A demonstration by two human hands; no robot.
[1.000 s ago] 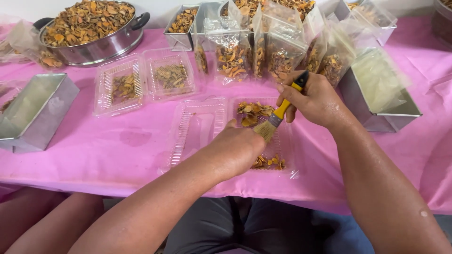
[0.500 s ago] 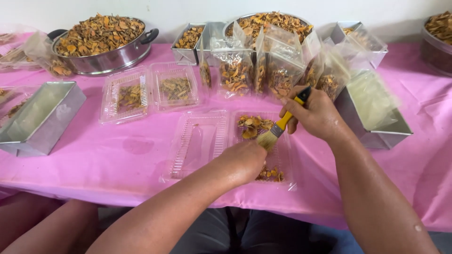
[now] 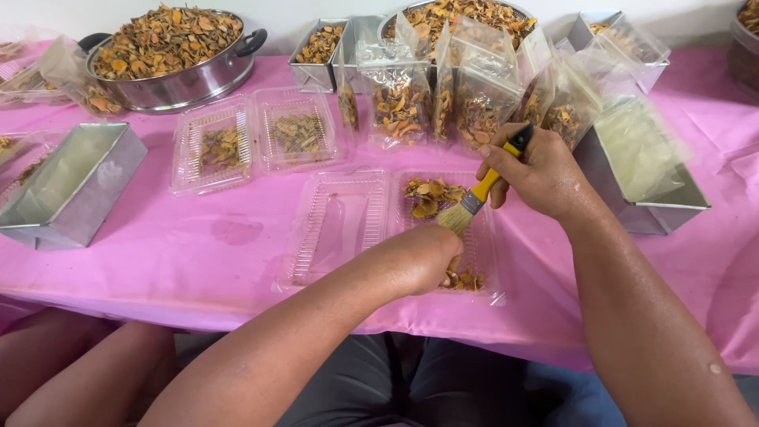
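Observation:
My right hand grips a small paintbrush with a yellow and black handle, bristles pointing down-left into an open clear plastic clamshell box. Dried orange-brown slices lie in the box's right half, with a few more near my left hand. My left hand is closed in a fist over the box's front edge, right under the bristles; whether it holds a slice is hidden.
Pink cloth covers the table. A steel pot of dried slices stands back left, filled clear bags at the back centre, metal tins left and right, and two closed clamshells behind the open one.
The camera has tilted slightly. The brush tip stays by my left fist with only small movement; both hands remain over the open box.

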